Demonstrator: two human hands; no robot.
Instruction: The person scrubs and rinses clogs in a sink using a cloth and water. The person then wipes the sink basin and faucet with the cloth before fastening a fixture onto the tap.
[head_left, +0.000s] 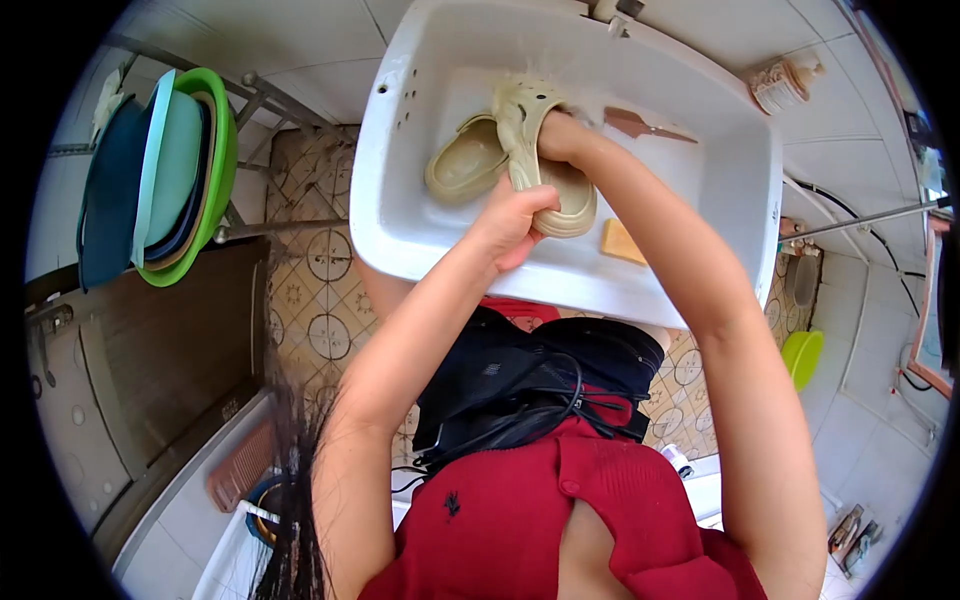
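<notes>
My left hand is closed around the heel end of a beige clog, held over the white sink. My right hand reaches into the clog's foot opening; its fingers are hidden inside the shoe. Water splashes over the toe of that clog. A second beige clog lies in the basin just left of it. To the right, a brown brush-like object with a pointed handle lies on the basin floor. A yellowish bar of soap is near the basin's front side.
A faucet sits at the sink's back edge. A jar stands at the back right corner. Several plastic basins hang on a metal rack at left. A lime green basin is at right, low by the wall.
</notes>
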